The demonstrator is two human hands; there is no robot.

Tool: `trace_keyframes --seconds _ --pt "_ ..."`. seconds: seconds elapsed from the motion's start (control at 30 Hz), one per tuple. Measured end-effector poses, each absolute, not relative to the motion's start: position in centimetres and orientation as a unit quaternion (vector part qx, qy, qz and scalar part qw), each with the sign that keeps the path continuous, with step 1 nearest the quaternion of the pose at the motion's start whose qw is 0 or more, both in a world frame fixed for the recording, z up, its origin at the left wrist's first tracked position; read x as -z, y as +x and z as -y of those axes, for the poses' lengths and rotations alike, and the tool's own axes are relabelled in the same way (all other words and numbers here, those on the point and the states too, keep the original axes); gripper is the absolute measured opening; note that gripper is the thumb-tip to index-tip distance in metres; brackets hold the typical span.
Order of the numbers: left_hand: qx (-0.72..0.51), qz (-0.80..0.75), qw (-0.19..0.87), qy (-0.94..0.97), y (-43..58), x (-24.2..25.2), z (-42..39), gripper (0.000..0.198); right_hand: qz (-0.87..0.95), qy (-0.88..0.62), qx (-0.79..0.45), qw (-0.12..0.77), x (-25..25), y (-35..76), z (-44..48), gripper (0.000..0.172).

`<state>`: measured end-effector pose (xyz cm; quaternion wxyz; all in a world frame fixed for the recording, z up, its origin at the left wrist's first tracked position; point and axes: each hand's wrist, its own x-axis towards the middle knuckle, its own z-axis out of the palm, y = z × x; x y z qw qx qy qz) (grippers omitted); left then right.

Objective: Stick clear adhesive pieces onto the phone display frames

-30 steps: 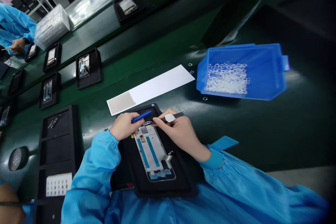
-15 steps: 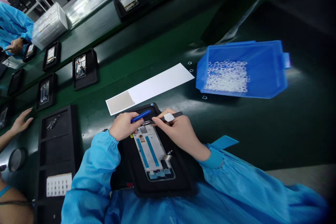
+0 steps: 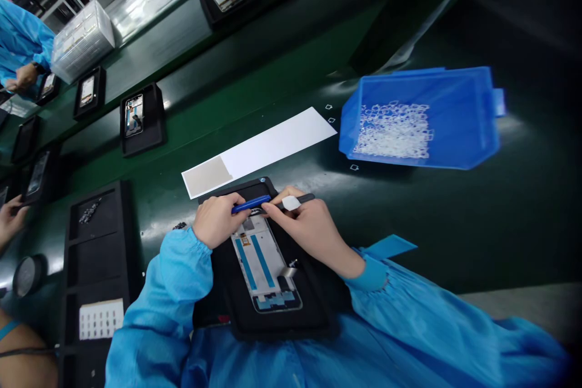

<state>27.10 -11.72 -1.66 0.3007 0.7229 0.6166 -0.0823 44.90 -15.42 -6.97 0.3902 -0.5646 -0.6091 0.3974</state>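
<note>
- phone frame (image 3: 255, 260): lies in a black tray (image 3: 313, 315) on the green table (image 3: 409, 218)
- left hand (image 3: 217, 218): fingers closed around a blue pen-like tool (image 3: 251, 204), near the frame's far end
- right hand (image 3: 313, 224): fingers pinched on a dark slim tool (image 3: 307, 197) with a white wrap (image 3: 290, 202)
- blue bin (image 3: 464, 121): holds small white rings (image 3: 395, 133)

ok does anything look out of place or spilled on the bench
Three small white pieces lie loose outside the blue bin, while similar ones are heaped inside: two near the white strip's far end, one just below the bin. They may have strayed. No damage is evident on the phone frame.
</note>
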Motion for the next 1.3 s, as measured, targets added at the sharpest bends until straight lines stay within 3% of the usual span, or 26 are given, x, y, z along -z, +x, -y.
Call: trace_keyframes --seconds 0.2,0.73,0.9,1.1,1.3 --pt "0.097 -0.612 0.271 0.736 27.2 1.6 11.8 0.017 0.604 -0.556 -0.392 0.415 7.3 45.1 15.7 0.029" --pt "0.072 -0.619 0.314 0.716 27.0 1.8 11.7 0.019 0.681 -0.531 -0.292 0.41 7.3 44.5 16.0 0.024" --pt "0.05 -0.634 0.262 0.726 27.1 1.9 12.5 0.02 0.637 -0.528 -0.331 0.454 7.4 44.8 15.8 0.025" --pt "-0.142 -0.693 0.258 0.658 22.7 0.2 18.5 0.027 0.524 -0.528 -0.379 0.55 7.9 45.5 16.4 0.023" --pt "-0.122 -0.737 0.279 0.603 21.6 2.9 28.2 0.047 0.517 -0.515 -0.393 0.56 8.3 44.7 17.5 0.03"
